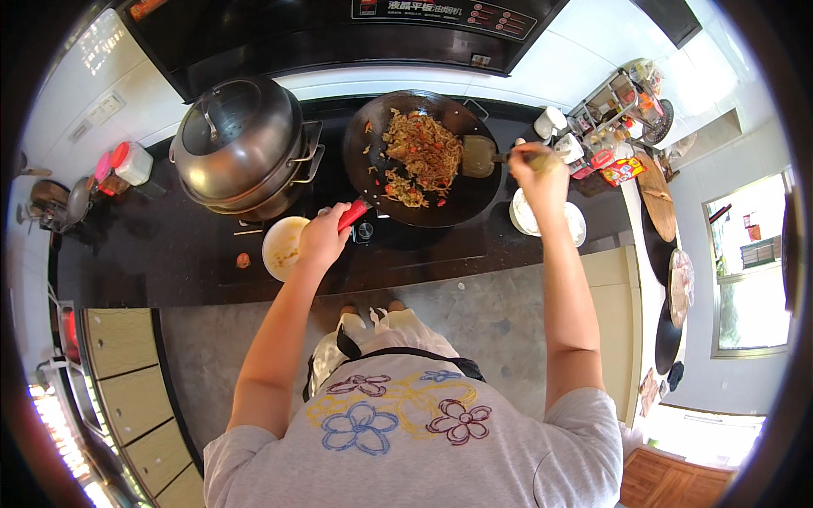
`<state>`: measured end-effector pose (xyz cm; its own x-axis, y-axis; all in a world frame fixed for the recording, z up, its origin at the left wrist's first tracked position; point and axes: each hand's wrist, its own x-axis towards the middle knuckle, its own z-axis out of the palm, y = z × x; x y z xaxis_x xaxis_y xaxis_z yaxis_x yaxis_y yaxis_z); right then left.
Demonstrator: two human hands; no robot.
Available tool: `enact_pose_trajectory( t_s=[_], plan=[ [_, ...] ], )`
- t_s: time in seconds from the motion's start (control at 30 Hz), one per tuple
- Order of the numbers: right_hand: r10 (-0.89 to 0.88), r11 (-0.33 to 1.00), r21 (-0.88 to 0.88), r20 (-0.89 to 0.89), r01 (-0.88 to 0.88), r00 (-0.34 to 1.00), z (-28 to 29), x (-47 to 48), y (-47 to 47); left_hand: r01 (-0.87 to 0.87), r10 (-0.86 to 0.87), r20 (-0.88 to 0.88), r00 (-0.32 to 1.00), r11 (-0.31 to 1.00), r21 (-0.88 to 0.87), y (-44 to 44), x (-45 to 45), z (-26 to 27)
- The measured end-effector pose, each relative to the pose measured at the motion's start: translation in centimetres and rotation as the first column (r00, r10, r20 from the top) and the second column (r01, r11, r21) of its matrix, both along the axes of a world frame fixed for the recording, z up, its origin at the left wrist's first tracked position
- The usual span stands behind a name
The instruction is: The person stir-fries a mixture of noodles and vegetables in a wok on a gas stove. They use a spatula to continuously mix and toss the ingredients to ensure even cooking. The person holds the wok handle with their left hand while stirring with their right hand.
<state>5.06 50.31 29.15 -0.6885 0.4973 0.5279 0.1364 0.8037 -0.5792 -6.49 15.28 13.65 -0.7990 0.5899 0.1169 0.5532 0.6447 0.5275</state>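
My left hand [322, 236] is closed around the red handle [354, 214] of a dark wok [381, 209] on the stove. My right hand [538, 166] grips a spatula [479, 156], whose wide flat blade lies inside the wok at its right side. The blade touches the right edge of a heap of fried noodles [422, 149] with bits of red and orange; a few pieces lie apart on the wok's left wall. Beside my left hand stands a white bowl [279, 244] with yellowish residue. White bowls [522, 213] stand below my right hand, partly hidden by my forearm.
A large lidded steel steamer pot [241, 146] stands left of the wok. Red- and pink-lidded jars [132, 162] are at the far left. White mugs [550, 122], seasoning packets [622, 170] and a rack of bottles stand at the right. A range hood [381, 38] hangs above.
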Motion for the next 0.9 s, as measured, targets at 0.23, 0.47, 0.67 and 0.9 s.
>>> enact_pose_trajectory(
  t_s=[0.23, 0.47, 0.67, 0.9],
  plan=[
    [-0.205, 0.700, -0.708, -0.321, -0.091, 0.924, -9.9, -4.1, 3.6, 0.009, -0.009, -0.020, 1.000, 1.000, -0.007, 0.5, 0.0, -0.2],
    [0.346, 0.717, -0.489, -0.370, -0.497, 0.862, -8.9, -1.8, -3.9, -0.035, 0.040, 0.098, 0.994, 0.998, -0.047, 0.3, 0.3, 1.0],
    [0.554, 0.832, -0.028, 0.038, -0.554, 0.831, -0.2, 1.8, -7.8, -0.046, 0.050, 0.104, 0.993, 0.998, -0.033, 0.3, 0.4, 1.3],
    [0.549, 0.823, 0.064, 0.168, -0.565, 0.819, -6.4, 0.1, -6.8, -0.022, 0.022, 0.006, 1.000, 1.000, 0.010, 0.7, 0.2, 0.0]
  ],
)
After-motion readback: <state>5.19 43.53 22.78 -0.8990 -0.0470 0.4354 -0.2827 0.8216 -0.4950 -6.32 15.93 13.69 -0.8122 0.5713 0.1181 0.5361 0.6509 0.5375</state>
